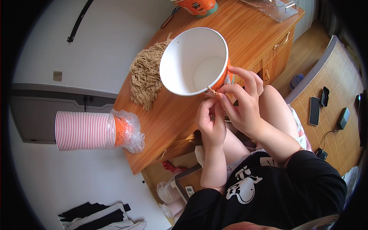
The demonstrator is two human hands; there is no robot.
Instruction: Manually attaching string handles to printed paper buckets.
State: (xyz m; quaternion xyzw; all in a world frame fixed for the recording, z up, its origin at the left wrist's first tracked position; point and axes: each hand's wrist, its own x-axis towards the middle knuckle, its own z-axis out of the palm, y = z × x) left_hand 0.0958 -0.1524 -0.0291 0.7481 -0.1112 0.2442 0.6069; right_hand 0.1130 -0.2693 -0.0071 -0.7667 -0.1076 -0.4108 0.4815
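Note:
A large paper bucket [193,61], white inside and orange outside, stands tilted toward me on the wooden desk. At its near rim a short tan cord [213,91] shows, looped or knotted; its exact path is hidden by my fingers. My right hand [245,105] pinches the cord between thumb and forefinger, while another fingertip touches the bucket's orange side. Just below, my left hand [212,120] is closed, thumb and fingers pressed together at the cord's lower part. Left of the bucket lies a heap of tan cords [147,74].
A stack of nested paper buckets [86,131], partly in clear plastic, projects past the desk's left edge. Another orange bucket [197,7] and a clear plastic tray [278,9] are at the back. On the woven mat at right lie a phone [314,111] and a charger [321,154].

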